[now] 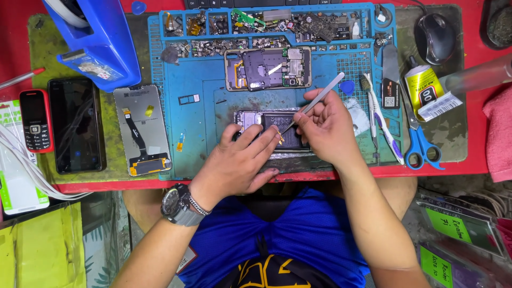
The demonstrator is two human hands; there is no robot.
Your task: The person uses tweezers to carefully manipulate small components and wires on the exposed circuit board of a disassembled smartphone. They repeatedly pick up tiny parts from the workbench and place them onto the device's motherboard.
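An opened smartphone (269, 121) lies on the blue repair mat (202, 106) near the table's front edge. My left hand (242, 162) rests on it, fingers pressing its lower edge and holding it steady. My right hand (325, 128) grips metal tweezers (314, 101), whose tip points down into the phone's inside, close to a small gold connector by my left fingertips. A second opened phone body (269, 68) with its circuit board exposed lies further back on the mat.
A detached screen panel (143, 129), a black phone (76, 125) and a small red phone (35, 121) lie at the left. Blue-handled scissors (421, 144), a glue bottle (423, 88), a brush (380, 120) and a mouse (434, 37) sit at the right. Small parts fill the mat's rear trays (266, 24).
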